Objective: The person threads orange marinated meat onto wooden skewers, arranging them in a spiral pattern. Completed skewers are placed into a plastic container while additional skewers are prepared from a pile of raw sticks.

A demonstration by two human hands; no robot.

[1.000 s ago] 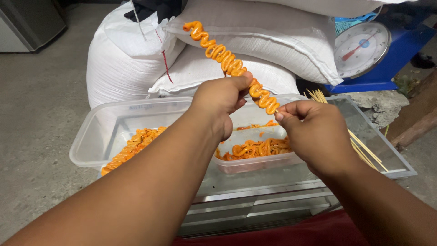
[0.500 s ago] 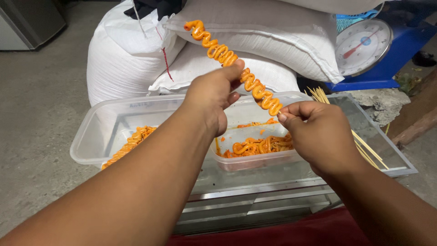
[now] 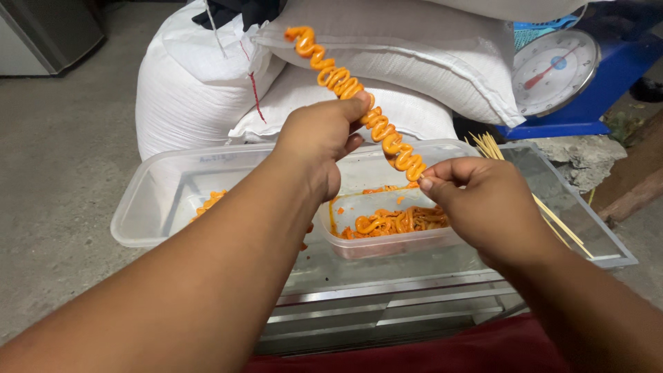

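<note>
I hold up a wooden skewer threaded with a wavy orange marinated strip (image 3: pixel 331 74), slanting from upper left down to the right. My left hand (image 3: pixel 318 141) pinches the strip near its middle between thumb and fingers. My right hand (image 3: pixel 480 204) grips the skewer's lower end just below the last fold. Under the hands stands a small clear tub (image 3: pixel 387 243) holding more orange strips (image 3: pixel 394 221). A larger clear tub (image 3: pixel 148 200) to the left holds several finished orange skewers (image 3: pixel 207 202).
A bundle of bare bamboo sticks (image 3: pixel 545 211) lies on the glass-topped case (image 3: pixel 587 228) to the right. White woven sacks (image 3: pixel 414 62) are piled behind. A dial scale on a blue base (image 3: pixel 556 69) stands at the upper right. Concrete floor lies to the left.
The skewer has tilted a little more upright and shifted slightly right. My left hand's fingers have slid along the strip; my right hand keeps its grip on the lower end.
</note>
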